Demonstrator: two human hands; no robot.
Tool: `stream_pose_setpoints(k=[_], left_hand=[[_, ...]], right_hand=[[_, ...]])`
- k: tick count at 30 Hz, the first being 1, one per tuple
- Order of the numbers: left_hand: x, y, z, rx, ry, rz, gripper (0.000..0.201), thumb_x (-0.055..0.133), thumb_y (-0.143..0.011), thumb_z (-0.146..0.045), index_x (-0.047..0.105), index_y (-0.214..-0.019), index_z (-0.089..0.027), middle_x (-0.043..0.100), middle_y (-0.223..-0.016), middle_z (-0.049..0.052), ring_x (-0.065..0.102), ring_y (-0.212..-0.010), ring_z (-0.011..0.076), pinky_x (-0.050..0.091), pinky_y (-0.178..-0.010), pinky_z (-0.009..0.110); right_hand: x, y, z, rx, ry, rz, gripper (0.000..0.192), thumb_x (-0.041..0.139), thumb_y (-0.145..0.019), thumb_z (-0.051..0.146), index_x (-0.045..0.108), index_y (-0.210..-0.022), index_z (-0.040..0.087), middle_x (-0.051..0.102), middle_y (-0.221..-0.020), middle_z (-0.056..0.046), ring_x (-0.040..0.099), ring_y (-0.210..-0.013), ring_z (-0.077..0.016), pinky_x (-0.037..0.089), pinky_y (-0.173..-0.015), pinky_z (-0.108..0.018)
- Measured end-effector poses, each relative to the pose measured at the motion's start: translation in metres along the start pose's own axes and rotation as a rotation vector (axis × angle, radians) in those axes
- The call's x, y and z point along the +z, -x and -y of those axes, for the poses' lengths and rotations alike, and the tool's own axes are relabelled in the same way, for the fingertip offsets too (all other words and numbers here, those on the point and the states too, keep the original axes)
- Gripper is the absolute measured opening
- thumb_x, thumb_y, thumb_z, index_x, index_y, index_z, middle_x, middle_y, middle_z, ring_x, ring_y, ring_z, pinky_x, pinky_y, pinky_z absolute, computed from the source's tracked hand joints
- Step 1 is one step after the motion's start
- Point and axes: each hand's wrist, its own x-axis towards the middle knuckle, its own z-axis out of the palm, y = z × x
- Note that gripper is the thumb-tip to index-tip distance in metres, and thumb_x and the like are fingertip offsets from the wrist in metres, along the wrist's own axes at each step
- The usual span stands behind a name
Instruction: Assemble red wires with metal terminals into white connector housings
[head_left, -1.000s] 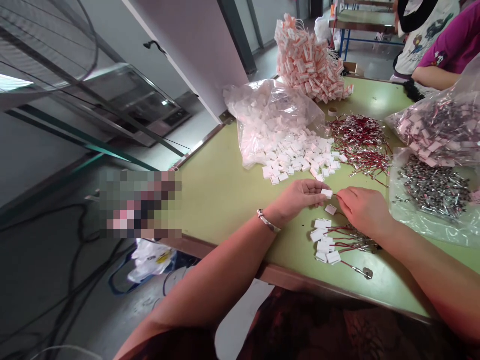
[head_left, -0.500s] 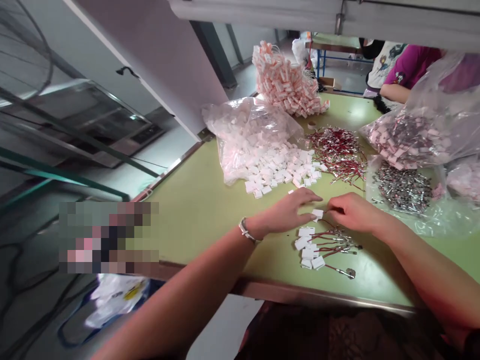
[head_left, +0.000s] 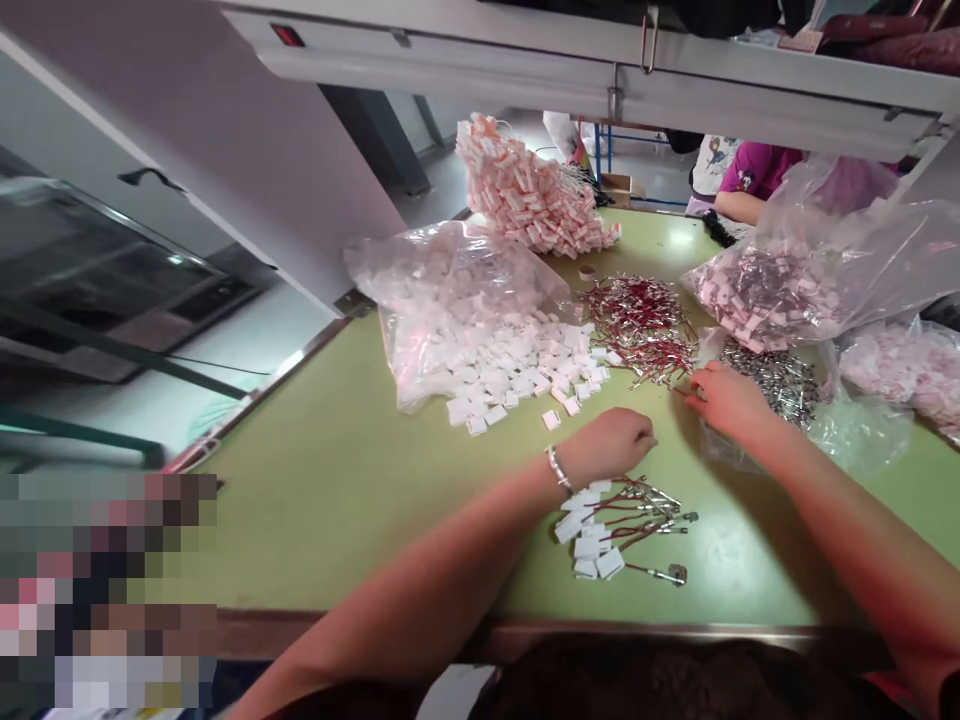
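Note:
My left hand (head_left: pixel 611 445) is closed, its fingers curled inward above the finished-looking row of white connector housings (head_left: pixel 592 547) with red wires (head_left: pixel 637 518). Whatever lies inside its fingers is hidden. My right hand (head_left: pixel 724 400) reaches to the near right edge of a heap of red wires with metal terminals (head_left: pixel 637 325). Its thumb and fingertips are pinched on what looks like a red wire. Left of that heap, loose white housings (head_left: pixel 517 370) spill out of a clear plastic bag (head_left: pixel 397 300).
A tall pile of orange-and-white parts (head_left: pixel 525 190) stands behind. Small metal parts (head_left: pixel 772 380) lie on plastic at the right, beside bags of pale pieces (head_left: pixel 772 300). A person in a purple top (head_left: pixel 757 170) sits across the table. A white beam (head_left: pixel 450 80) crosses above.
My right hand has moved away from my left, out to the red wire heap. My left hand has curled closed, and the housing at its fingertips now lies with the row. The view has shifted.

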Motion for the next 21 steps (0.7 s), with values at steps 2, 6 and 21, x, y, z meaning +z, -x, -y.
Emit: stream_pose_setpoints(k=[2, 6, 21], left_hand=[[0.004, 0.006, 0.007, -0.017, 0.074, -0.017, 0.025, 0.047, -0.083, -0.022, 0.06, -0.062, -0.017, 0.057, -0.059, 0.001, 0.051, -0.057, 0.0141, 0.036, -0.056, 0.025], [0.009, 0.008, 0.013, -0.066, 0.134, -0.134, 0.021, 0.049, -0.085, -0.025, 0.064, -0.072, -0.017, 0.061, -0.065, 0.001, 0.053, -0.06, 0.0141, 0.04, -0.059, 0.025], [0.016, -0.002, 0.025, 0.13, 0.037, -0.409, 0.014, 0.053, -0.084, -0.014, 0.065, -0.079, -0.017, 0.063, -0.078, 0.005, 0.058, -0.078, 0.0174, 0.047, -0.075, 0.03]], right_hand=[[0.008, -0.001, -0.003, -0.011, 0.03, 0.0, 0.014, 0.055, -0.086, 0.024, 0.067, -0.087, 0.017, 0.062, -0.097, -0.011, 0.058, -0.082, -0.0207, 0.034, -0.061, -0.03], [0.015, 0.004, 0.004, -0.06, 0.014, 0.065, 0.017, 0.05, -0.087, 0.021, 0.066, -0.085, 0.017, 0.063, -0.094, -0.011, 0.059, -0.081, -0.02, 0.035, -0.063, -0.03], [0.009, 0.02, 0.027, 0.012, -0.258, 0.089, 0.019, 0.048, -0.079, 0.017, 0.067, -0.084, 0.017, 0.07, -0.081, -0.011, 0.058, -0.067, -0.0189, 0.035, -0.059, -0.029]])
